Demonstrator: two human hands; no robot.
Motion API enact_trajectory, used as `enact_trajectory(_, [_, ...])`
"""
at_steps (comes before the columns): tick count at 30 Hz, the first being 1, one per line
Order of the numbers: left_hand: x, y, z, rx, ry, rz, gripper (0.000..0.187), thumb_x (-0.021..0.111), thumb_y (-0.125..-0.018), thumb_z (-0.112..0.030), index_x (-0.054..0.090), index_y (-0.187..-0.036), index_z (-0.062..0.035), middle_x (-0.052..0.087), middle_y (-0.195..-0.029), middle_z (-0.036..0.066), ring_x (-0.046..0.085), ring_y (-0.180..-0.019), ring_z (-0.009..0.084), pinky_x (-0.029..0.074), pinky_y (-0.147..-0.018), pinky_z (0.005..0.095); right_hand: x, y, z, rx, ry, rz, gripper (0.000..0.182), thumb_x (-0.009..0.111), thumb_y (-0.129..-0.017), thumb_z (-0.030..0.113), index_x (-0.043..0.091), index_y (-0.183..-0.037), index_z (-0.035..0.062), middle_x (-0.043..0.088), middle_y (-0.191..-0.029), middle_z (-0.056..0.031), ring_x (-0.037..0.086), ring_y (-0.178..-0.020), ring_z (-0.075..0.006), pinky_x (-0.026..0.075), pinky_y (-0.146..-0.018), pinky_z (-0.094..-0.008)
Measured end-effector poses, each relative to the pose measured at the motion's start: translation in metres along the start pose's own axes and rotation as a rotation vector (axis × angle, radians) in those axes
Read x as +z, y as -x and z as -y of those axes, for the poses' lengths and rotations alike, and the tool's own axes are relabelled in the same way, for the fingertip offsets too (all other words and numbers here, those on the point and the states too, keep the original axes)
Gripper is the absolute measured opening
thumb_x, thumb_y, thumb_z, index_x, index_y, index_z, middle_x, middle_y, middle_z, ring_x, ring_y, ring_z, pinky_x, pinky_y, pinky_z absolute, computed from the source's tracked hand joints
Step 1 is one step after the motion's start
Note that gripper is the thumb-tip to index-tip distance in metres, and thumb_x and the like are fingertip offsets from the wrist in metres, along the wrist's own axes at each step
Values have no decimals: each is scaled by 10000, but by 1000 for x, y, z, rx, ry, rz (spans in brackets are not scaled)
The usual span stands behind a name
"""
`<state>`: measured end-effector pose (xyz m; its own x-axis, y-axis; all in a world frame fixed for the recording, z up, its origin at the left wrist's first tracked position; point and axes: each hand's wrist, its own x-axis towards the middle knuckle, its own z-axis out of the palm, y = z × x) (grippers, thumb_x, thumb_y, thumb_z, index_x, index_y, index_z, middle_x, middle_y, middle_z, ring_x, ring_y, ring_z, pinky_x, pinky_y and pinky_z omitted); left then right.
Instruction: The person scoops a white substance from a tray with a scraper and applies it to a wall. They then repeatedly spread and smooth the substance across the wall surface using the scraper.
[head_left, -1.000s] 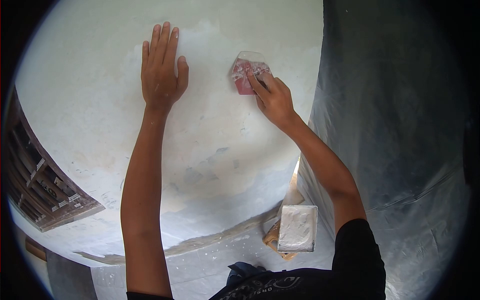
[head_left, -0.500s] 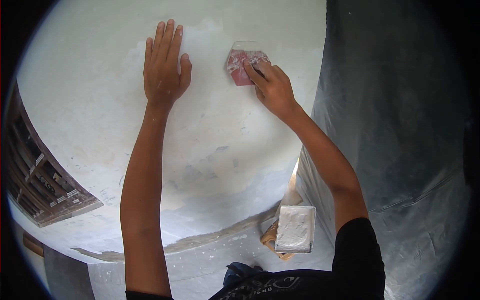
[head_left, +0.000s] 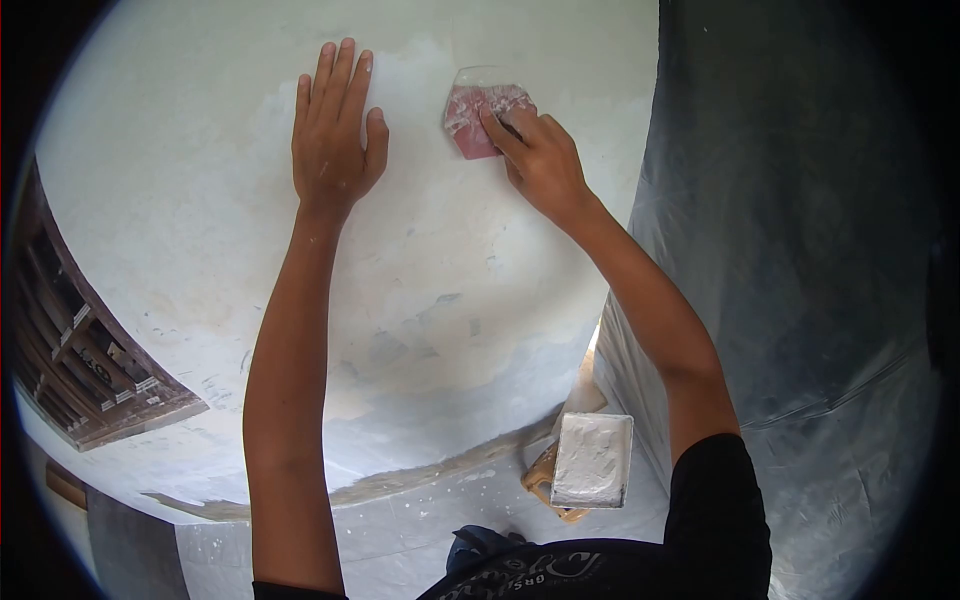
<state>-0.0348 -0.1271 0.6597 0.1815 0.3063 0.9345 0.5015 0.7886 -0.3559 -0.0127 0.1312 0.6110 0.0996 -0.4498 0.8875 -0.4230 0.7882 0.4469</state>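
Against the pale wall, my left hand lies flat with its fingers stretched upward and the thumb out to the side. It holds nothing. To the right of it, my right hand grips a putty scraper, a red angular blade with a clear upper edge. White filler is smeared across the blade, which is at the wall's surface. The index finger presses on the blade's face; the other fingers curl out of sight behind it. Patchy whitish and grey areas mark the wall lower down.
Below right, a rectangular tray full of white filler rests on a yellowish-brown support. Plastic sheeting hangs along the right side. A dark wooden window grille is at lower left. The grey floor covering has white spots.
My right hand and the scraper have moved slightly up and to the left over the wall. My left hand stays flat in the same spot, while the view shifts a little.
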Motion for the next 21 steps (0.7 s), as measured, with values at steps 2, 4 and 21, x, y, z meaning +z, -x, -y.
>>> enact_trajectory(2, [1, 1, -1, 1, -2, -1, 513, 460, -931, -115, 532, -1434, -40, 485, -1530, 129, 369, -1478, 309, 265, -1200, 519, -7, 28, 18, 45, -25, 58, 584, 698, -665, -89, 682, -1229, 60, 592, -936, -81, 541, -708, -262, 458, -608, -371])
enact_trajectory(4, [1, -1, 1, 10, -8, -7, 514, 461, -931, -115, 532, -1434, -39, 487, -1528, 129, 371, -1477, 310, 267, -1199, 519, -14, 34, 23, 59, -73, 73, 597, 700, -663, -93, 688, -1238, 66, 584, -916, -83, 531, -674, -252, 456, -587, -364])
enact_trajectory(21, [2, 0, 0, 2, 20, -11, 525, 475, -918, -97, 528, -1437, -35, 480, -1534, 130, 373, -1475, 316, 270, -1194, 526, -16, 21, 36, 71, -41, 93, 571, 688, -654, -96, 688, -1208, 41, 565, -877, -88, 546, -685, -248, 450, -571, -361])
